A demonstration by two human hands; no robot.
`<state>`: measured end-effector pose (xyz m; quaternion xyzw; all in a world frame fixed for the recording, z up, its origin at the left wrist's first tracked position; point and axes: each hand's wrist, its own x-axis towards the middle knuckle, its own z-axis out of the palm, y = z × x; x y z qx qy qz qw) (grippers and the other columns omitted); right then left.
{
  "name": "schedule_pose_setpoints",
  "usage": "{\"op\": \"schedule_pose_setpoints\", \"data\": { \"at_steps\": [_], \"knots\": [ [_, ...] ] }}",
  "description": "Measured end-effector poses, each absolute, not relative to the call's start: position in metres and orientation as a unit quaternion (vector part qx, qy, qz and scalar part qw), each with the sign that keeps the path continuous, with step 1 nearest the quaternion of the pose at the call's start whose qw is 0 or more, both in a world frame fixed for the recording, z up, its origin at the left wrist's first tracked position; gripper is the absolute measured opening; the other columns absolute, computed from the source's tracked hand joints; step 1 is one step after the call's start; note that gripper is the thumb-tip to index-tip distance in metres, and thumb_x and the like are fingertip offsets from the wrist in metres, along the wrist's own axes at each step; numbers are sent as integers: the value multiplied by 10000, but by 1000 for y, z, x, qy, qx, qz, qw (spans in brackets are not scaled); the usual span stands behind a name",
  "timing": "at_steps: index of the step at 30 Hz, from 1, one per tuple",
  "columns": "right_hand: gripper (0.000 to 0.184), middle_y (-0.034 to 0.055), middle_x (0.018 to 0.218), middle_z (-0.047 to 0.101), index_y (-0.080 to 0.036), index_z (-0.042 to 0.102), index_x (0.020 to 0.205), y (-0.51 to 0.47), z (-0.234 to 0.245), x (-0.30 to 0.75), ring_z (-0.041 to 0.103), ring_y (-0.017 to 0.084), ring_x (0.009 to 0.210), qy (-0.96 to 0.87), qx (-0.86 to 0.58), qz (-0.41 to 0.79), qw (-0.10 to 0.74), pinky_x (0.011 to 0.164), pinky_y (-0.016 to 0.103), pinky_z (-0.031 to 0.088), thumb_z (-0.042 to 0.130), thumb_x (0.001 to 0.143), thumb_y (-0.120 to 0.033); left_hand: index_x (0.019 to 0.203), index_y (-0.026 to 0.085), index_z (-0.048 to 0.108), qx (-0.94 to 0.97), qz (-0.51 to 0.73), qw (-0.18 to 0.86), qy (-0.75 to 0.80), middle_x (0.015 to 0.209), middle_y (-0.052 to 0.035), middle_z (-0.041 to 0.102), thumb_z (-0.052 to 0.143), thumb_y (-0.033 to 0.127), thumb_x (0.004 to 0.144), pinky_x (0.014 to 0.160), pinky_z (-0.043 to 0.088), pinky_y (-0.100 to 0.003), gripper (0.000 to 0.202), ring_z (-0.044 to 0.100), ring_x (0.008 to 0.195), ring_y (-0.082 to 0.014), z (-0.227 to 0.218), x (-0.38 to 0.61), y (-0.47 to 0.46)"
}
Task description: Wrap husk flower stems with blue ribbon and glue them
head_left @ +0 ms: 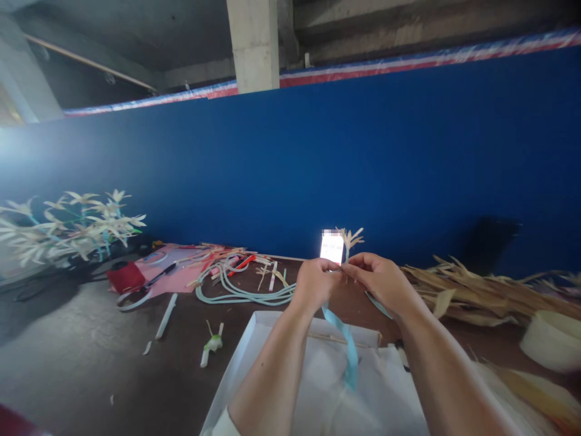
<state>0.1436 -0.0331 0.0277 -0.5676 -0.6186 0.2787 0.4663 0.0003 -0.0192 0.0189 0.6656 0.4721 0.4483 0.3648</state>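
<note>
Both my hands meet over the table. My left hand (313,281) is closed in a pinch, and a pale blue strip of floral tape (347,345) hangs down below it in a twist. Fingers and thumb of my right hand (379,281) pinch the thin stem of a small dried-husk flower (353,236), whose pale pointed petals rise above the fingertips. The spot where tape and stem meet is hidden by the fingers. Just behind the hands stands a lit phone (331,249) with timer digits; its lower edge is covered by my left hand.
Beneath my arms lies a white shallow box (263,345). Coiled pale blue cords (245,297) and pink sheets (163,266) are to the left, near a bunch of finished husk flowers (86,221). Dried husks (481,290) and a white roll (554,339) lie right. A blue partition (385,157) stands behind.
</note>
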Motion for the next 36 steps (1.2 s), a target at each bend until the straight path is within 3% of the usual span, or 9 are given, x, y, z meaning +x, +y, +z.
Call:
{"op": "schedule_pose_setpoints", "data": {
  "at_steps": [7, 12, 23, 36],
  "knots": [
    [337, 2, 593, 593, -189, 674, 856, -36, 31, 146, 475, 110, 470, -640, -579, 253, 438, 460, 239, 340, 566, 706, -470, 780, 139, 694, 664, 445, 373, 471, 652, -10, 626, 610, 378, 634, 534, 353, -205, 292, 527, 610, -116, 17, 1, -19],
    [302, -22, 476, 513, -186, 675, 790, -36, 32, 143, 440, 107, 445, -635, -586, 236, 445, 442, 236, 296, 553, 713, -452, 773, 161, 696, 665, 453, 358, 474, 679, -12, 650, 605, 371, 645, 559, 368, -212, 262, 551, 652, -130, 18, 2, -19],
    [250, 5, 612, 606, -194, 648, 705, -24, 15, 157, 499, 120, 541, -629, -556, 248, 484, 491, 233, 340, 623, 648, -436, 780, 152, 695, 673, 456, 395, 427, 702, -22, 647, 619, 409, 641, 573, 379, -217, 301, 547, 661, -134, 16, 0, -17],
    [263, -9, 572, 551, -194, 582, 662, -25, 16, 156, 442, 104, 488, -618, -559, 273, 482, 450, 227, 302, 624, 652, -453, 880, 156, 702, 671, 452, 426, 405, 700, -17, 645, 608, 378, 662, 594, 405, -227, 326, 547, 640, -129, 14, 3, -18]
  ]
}}
